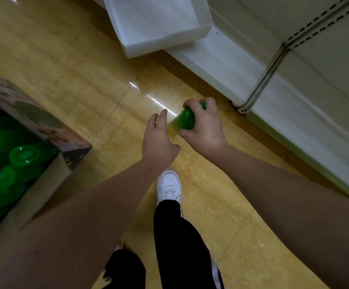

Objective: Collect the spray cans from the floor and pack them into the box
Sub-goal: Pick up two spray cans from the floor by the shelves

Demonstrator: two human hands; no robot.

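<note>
Head view shows me two bare forearms reaching out over the yellow floor point(65, 65). The right hand point(204, 127) is curled round a can point(187, 119), with its fingers wrapped over the green cap. The can's yellowish body points left and is blurred. I place the can mid scene, well right of the box point(50, 130). The left hand point(159, 140) is spread loose just left of the can, fingers straight and holding nothing. I cannot tell whether a fingertip touches the can. The box sits open at the left edge, with green-capped packed cans point(23, 155) standing inside. A white shoe point(169, 185) is planted nearer, below the hands. Far off I see a white bin point(159, 24), and white shelving point(294, 80) runs along the right.
</note>
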